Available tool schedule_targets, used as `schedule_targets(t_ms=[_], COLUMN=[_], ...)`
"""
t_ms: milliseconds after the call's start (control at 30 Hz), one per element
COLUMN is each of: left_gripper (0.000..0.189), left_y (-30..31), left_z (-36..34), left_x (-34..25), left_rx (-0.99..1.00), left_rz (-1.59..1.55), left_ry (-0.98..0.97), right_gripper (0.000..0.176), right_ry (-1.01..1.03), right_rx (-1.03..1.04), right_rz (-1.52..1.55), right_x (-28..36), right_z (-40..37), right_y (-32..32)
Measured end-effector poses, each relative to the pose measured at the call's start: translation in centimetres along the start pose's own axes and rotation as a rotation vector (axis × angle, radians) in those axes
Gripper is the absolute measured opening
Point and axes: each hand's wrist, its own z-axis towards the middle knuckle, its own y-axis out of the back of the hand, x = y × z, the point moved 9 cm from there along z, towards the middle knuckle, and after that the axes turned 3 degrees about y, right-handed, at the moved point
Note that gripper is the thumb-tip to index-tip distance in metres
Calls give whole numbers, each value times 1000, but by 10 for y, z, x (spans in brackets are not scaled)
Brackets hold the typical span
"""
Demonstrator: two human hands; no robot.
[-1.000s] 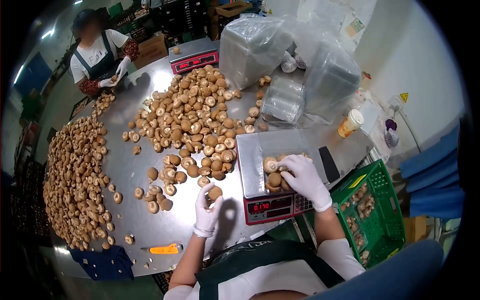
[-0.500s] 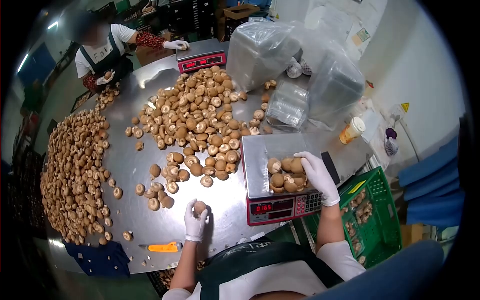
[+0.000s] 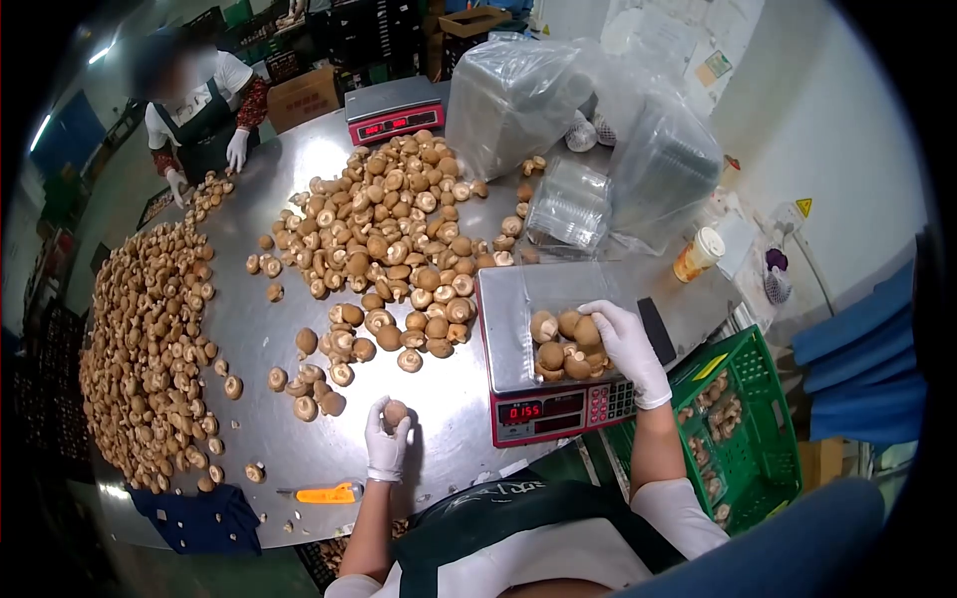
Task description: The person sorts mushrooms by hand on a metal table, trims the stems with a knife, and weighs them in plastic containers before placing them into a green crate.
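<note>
My gloved left hand (image 3: 386,444) holds a brown mushroom (image 3: 396,411) between thumb and fingers, low over the front of the metal table. On the near scale (image 3: 506,339) stands a clear plastic tray (image 3: 550,299) with several mushrooms (image 3: 551,356) in it. My gloved right hand (image 3: 631,349) reaches over the tray's right side, its fingers closed around a mushroom (image 3: 587,332) at the upper right of the group. The red scale display (image 3: 522,411) appears to read 0155. Left of the scale lies a big heap of loose mushrooms (image 3: 384,224).
Another mushroom pile (image 3: 150,349) covers the table's left side. An orange-handled knife (image 3: 327,494) lies near the front edge. Bagged trays (image 3: 513,100), a paper cup (image 3: 698,254) and a second scale (image 3: 394,108) stand further back. A green crate (image 3: 743,429) sits at right. A co-worker (image 3: 199,110) stands far left.
The near scale's reading has dropped from about 0165 to 0155. Mushrooms in the tray have shifted slightly under my right hand. The co-worker's hand has left the far scale for the left pile.
</note>
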Motion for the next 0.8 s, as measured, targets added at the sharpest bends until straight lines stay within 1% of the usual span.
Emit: schedule_targets(t_ms=[33,100,133,200,233,267,300,333,367,400,467,500,567,600,667,700,767,800], left_gripper=[50,50,52,53,56,59,59,61,63,63,65,65,68,68,67,63,54,50], left_y=[0,0,1,5,8,7,7,9,11,11,8,3,-12,-20,-50,-66,-101,-117], left_z=[0,1,2,7,9,10,13,17,19,19,14,12,3,2,4,0,-9,-12], left_x=[-1,0,1,3,-6,-13,-9,-1,7,2,-17,-26,-60,-70,-72,-82,-97,-98], left_rx=[-6,-11,-34,-56,-83,-111,-113,-123,-133,-134,-192,-190,-215,-214,42,130,301,390], left_rz=[14,28,27,26,310,593,593,660,727,729,840,839,773,773,499,357,77,-31], left_ry=[-1,-5,-29,-56,-163,-269,-271,-211,-152,-158,-256,-263,-402,-403,-247,-221,-128,-38], right_gripper=[20,18,18,16,15,15,16,16,17,18,23,23,30,30,34,34,36,36], right_ry=[0,77,78,288,321,322,308,294,290,226,116,116,-147,-148,-49,-48,-59,-14], right_rx=[-1,6,4,-64,-135,-137,-240,-342,-388,-393,-397,-403,-291,-292,-284,-284,-334,-318], right_rz=[0,-135,-135,-442,-543,-543,-512,-479,-452,-394,-393,-394,-415,-415,-107,-103,518,648], right_x=[-2,-3,-5,13,21,19,15,11,5,-8,-32,-37,-74,-92,-123,-116,-108,-97], right_z=[0,1,1,-2,-1,2,5,7,10,15,24,28,36,41,52,51,42,35], right_y=[-3,-13,-16,-19,-14,-11,3,18,29,37,50,53,50,48,37,38,42,47])
